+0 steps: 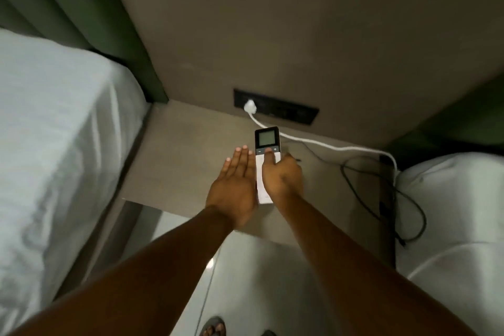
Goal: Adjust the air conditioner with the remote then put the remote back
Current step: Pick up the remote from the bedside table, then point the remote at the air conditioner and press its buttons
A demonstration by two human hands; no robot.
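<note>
reaching out over the pale floor (261, 281), i have both forearms stretched toward the bedside shelf (191, 150) between two white-sheeted beds. my left hand (234, 188) lies flat and empty, fingers straight and pressed together, just beside the remote (266, 142). my right hand (282, 177) wraps the remote's lower body, thumb laid on the button row under the small grey screen; the other fingers curl behind it, out of sight. the remote hangs over the shelf or rests on it, i cannot tell which. i judge the adjusting step is in hand; next comes setting the remote down clear of the white cable (313, 142) running from the dark wall socket panel (283, 109) beyond.
</note>
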